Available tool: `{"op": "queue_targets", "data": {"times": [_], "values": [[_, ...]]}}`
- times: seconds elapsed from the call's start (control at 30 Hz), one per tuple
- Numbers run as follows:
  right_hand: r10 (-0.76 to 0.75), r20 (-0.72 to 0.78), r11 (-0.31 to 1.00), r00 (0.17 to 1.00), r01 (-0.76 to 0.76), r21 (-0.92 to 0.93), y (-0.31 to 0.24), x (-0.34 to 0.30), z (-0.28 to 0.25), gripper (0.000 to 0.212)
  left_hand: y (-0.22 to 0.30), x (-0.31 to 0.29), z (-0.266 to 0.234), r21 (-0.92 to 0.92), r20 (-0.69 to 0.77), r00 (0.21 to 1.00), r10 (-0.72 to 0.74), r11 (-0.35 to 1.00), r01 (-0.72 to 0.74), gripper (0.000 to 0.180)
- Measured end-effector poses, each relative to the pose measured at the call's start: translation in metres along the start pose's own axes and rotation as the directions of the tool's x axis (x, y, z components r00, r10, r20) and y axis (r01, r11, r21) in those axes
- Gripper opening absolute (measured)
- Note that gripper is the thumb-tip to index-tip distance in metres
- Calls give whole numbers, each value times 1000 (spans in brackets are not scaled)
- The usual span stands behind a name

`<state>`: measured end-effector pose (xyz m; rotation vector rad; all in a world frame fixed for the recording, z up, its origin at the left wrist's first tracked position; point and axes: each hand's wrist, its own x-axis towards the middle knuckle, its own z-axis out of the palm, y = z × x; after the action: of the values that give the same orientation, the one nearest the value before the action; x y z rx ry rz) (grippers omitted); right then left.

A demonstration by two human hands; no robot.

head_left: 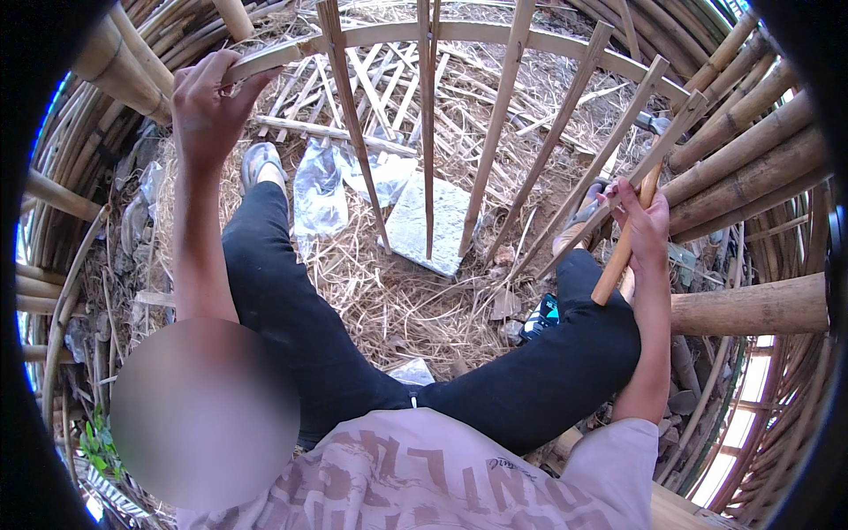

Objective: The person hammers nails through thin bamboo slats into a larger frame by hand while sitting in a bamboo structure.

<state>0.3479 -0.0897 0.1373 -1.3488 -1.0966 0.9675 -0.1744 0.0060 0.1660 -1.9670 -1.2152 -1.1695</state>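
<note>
My left hand [210, 110] is closed around the left end of a long bamboo crosspiece [468, 32], which runs across the far side. Several narrow bamboo slats [496, 119] are joined to it and point down toward me, like a section of fence. My right hand [645, 221] grips a hammer [613, 272] by its wooden handle, with the metal head up near the crosspiece's right end. The same hand's fingers touch the rightmost slat [678, 124]; whether they pinch it is hard to tell. Beneath the slats lies a pale, rough slab [413, 221].
Clear plastic bags [320, 193] lie left of the slab. Loose bamboo strips [375, 88] are piled beyond them, over straw and shavings [353, 287]. Thick bamboo poles [751, 172] are stacked at right, and more poles [124, 66] stand at left. A dark packet [541, 316] sits by my right knee.
</note>
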Motion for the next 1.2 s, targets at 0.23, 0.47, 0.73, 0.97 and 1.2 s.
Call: {"op": "queue_targets", "data": {"times": [0.23,0.47,0.73,0.97,1.2], "values": [[-34,56,997,998,31,64,6,5,-1,22,0,1,-2,20,38,999,3,1000,-4,34],[-11,26,997,1000,9,71,11,7,-7,24,4,2,0,-14,25,1000,12,1000,-12,34],[11,25,999,1000,-11,34,2,5,-2,25,-2,2,1,27,65,998,13,1000,-15,36],[-12,52,998,999,9,60,7,7,-4,24,-6,-5,6,7,27,1000,9,1000,-9,32],[6,60,999,998,-8,35,8,6,-5,24,-9,-5,6,-12,52,999,2,1000,-1,37]]}}
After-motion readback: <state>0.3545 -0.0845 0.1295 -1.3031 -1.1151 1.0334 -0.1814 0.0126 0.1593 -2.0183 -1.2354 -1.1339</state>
